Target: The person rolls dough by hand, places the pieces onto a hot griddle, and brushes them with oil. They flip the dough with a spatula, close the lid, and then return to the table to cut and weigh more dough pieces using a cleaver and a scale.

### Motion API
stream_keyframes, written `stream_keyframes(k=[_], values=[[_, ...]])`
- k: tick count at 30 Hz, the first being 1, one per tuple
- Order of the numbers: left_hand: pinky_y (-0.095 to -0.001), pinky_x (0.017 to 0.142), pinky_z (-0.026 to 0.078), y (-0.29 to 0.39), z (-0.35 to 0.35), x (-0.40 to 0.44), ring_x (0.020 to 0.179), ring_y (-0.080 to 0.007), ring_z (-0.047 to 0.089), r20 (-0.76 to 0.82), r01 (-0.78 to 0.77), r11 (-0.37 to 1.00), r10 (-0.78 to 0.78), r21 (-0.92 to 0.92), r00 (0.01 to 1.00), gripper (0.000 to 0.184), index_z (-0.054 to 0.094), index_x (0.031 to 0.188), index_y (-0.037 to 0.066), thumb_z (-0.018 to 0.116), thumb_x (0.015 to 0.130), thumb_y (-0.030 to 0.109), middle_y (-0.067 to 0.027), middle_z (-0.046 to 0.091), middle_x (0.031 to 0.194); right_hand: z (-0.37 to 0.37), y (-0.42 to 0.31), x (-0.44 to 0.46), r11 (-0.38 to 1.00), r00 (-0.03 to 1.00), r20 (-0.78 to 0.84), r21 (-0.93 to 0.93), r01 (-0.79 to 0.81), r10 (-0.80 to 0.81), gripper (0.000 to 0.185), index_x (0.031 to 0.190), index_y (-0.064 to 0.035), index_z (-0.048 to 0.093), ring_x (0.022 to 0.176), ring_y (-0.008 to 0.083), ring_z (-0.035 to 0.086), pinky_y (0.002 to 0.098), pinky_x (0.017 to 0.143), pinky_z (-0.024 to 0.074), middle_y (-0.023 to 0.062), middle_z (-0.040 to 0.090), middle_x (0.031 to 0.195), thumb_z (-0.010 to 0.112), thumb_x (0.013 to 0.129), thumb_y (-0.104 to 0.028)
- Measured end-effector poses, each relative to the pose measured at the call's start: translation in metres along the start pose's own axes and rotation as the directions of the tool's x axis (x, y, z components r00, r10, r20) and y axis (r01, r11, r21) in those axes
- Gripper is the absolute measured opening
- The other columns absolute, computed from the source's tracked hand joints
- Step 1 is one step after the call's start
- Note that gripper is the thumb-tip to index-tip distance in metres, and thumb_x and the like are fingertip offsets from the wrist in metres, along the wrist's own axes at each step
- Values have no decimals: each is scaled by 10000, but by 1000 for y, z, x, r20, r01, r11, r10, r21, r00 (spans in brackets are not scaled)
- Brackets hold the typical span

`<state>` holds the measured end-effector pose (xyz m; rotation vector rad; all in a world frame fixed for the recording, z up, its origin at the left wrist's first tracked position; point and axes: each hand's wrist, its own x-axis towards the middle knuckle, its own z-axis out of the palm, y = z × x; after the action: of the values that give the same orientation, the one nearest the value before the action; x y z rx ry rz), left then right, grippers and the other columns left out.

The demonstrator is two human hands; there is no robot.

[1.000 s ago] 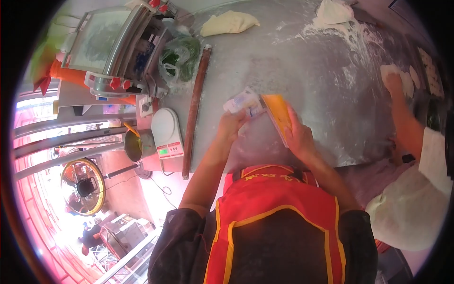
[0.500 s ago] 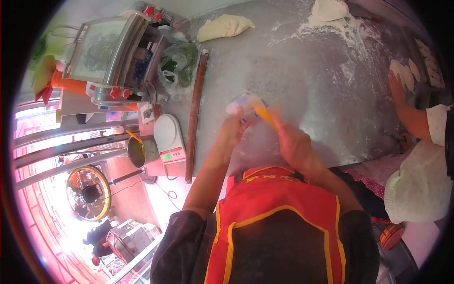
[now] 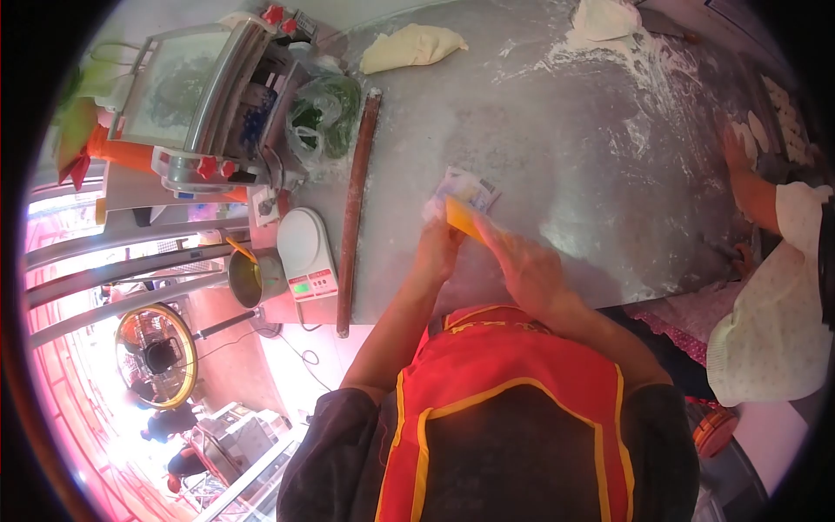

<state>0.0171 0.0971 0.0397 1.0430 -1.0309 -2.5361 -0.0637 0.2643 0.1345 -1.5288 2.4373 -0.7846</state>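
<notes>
A small printed plastic packet (image 3: 470, 186), white with blue marks, is over the metal table in front of me. My left hand (image 3: 441, 244) is closed on its near-left edge, partly hidden behind a yellow flat piece (image 3: 463, 219). The fingers of my right hand (image 3: 529, 271) are closed around the right end of that yellow piece, which lies across the packet's near side. Whether the yellow piece is a scraper or another tool I cannot tell.
A wooden rolling pin (image 3: 359, 209) and a kitchen scale (image 3: 306, 252) are at my left, beside a metal pot (image 3: 255, 277). Dough (image 3: 413, 49) lies at the back. Flour (image 3: 644, 70) is scattered back right. A co-worker's arm (image 3: 750, 196) reaches in at the right.
My right hand has moved left with the yellow piece, which now lies across the packet's near side by my left fingers. The co-worker's hand has shifted slightly at the right.
</notes>
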Motion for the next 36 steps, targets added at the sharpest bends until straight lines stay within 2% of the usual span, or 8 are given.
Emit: stream_keyframes(k=[3,6,16,19,22,31,34,36], values=[[-361,974,428,1,0,-6,1123,-204,513,72,-106,901,84,420,994,416,451,1236,-27,395,992,305,-115,516,1222,-3,2,6,998,997,57,-39,-50,53,669,1425,-160,281,744,295,607,399,628,511,118,603,926,502,804,-47],[-364,991,423,5,12,-11,1105,-203,521,-10,-81,996,82,38,997,397,457,1219,-42,387,994,277,-117,531,1175,-2,6,7,991,984,129,-68,-112,120,627,1419,-158,286,748,295,606,401,631,509,100,608,970,489,833,-69],[-370,1000,427,8,12,-4,1104,-199,519,-84,6,998,-12,-65,996,351,464,1194,-27,440,976,246,-111,529,1175,0,15,3,999,994,-108,-4,32,-33,571,1386,-148,361,707,259,614,367,583,507,77,630,980,488,835,-66],[-376,987,442,13,17,-5,1119,-210,516,-105,-5,994,-7,-111,994,365,433,1239,-6,439,977,247,-100,520,1203,-2,24,10,992,996,-22,-92,-90,88,576,1385,-145,368,685,280,617,385,563,502,100,644,903,489,828,-56],[-370,968,470,22,19,-5,1129,-222,520,-140,2,992,-20,-126,990,371,404,1271,23,435,979,250,-95,514,1227,-10,33,13,974,971,-109,98,-203,214,592,1391,-147,360,659,298,616,397,541,495,117,641,827,481,821,-41],[-404,1001,427,19,13,3,1164,-244,490,-177,21,977,-59,-212,982,371,387,1294,17,384,993,235,-115,486,1264,-19,19,6,988,998,68,155,-2,-8,653,1402,-160,341,810,296,609,381,682,507,111,613,945,482,786,7],[-395,988,444,17,8,8,1138,-265,526,-170,37,956,-90,-289,981,358,404,1263,-4,355,1000,234,-143,516,1238,-14,16,8,990,999,-14,135,38,-37,672,1401,-170,345,776,284,611,380,655,515,88,609,960,501,769,-2],[-393,991,441,15,7,8,1141,-270,523,-177,43,950,-102,-308,979,363,403,1263,-9,350,1001,236,-155,514,1241,-12,19,8,999,999,41,42,31,-33,685,1401,-175,346,763,271,614,381,635,518,79,613,959,512,758,-5]])
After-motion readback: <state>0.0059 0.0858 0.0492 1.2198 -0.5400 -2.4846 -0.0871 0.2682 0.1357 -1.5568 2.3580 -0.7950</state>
